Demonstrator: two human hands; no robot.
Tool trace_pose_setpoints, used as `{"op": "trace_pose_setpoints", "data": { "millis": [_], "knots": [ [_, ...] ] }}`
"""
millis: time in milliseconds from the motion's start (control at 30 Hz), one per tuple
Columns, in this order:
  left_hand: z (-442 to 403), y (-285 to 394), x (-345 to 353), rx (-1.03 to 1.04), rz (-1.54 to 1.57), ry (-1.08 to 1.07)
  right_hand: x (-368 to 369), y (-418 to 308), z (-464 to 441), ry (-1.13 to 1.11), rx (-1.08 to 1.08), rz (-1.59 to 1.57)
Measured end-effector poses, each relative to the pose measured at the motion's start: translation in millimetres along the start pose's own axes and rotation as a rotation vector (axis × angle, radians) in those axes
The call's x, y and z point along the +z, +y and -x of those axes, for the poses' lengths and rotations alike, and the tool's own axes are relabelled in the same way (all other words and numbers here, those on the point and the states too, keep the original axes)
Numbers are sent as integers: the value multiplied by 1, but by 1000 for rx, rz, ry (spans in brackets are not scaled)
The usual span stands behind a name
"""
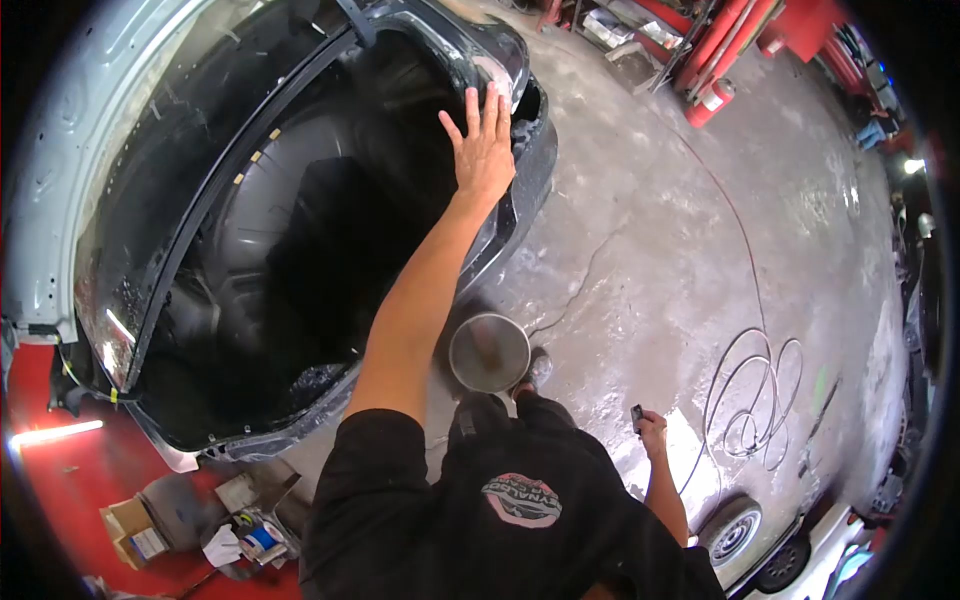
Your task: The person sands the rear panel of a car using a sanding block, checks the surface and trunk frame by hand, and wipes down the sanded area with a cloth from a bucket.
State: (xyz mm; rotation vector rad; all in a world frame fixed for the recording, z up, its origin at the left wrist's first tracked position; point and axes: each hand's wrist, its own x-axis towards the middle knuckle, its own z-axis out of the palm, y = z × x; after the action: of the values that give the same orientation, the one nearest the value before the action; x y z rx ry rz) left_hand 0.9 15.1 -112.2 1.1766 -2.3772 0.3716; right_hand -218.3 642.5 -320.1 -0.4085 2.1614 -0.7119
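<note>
My left hand [484, 150] is stretched forward with its fingers spread, lying on the corner of a dark car body [545, 165]. Its fingertips reach a pale pinkish, sanded-looking patch [492, 72] on that corner. Left of the arm gapes the car's trunk opening, its dark inside mostly in shadow. Down at my right side, my right hand [653, 430] is closed around a small dark block [637, 418]; its exact kind cannot be made out. Near my feet stands a round bucket [489, 353] of greyish liquid, close to the car's edge.
A thin hose [745, 215] runs across the concrete floor into loose coils [750, 400]. A wheel [731, 530] lies at lower right. A red extinguisher [711, 103] and red equipment stand at the top right. Boxes [135, 530] and supplies sit at lower left.
</note>
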Motion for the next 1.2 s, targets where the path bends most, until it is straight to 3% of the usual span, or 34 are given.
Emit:
{"op": "trace_pose_setpoints", "data": {
  "millis": [133,367,567,667,833,1033,1200],
  "knots": [
    [27,13,-8,6,147,-121,-4,-18,-9,-21,-4,56],
    [-12,28,-34,-329,643,-61,-10,-41,-16,-8,-131,39],
    [-23,32,-13,-363,625,-148,-13,-47,-9,0,-108,114],
    [-2,31,0,-348,614,-165,-12,-17,-13,-43,-91,95],
    [14,30,5,-361,593,-250,-12,-40,-4,-75,-61,96],
    [-14,34,-15,-385,712,9,-14,-62,-9,-87,-80,95],
    [-7,44,16,-446,729,-127,-14,-77,-9,-78,-119,104]
  ]
}}
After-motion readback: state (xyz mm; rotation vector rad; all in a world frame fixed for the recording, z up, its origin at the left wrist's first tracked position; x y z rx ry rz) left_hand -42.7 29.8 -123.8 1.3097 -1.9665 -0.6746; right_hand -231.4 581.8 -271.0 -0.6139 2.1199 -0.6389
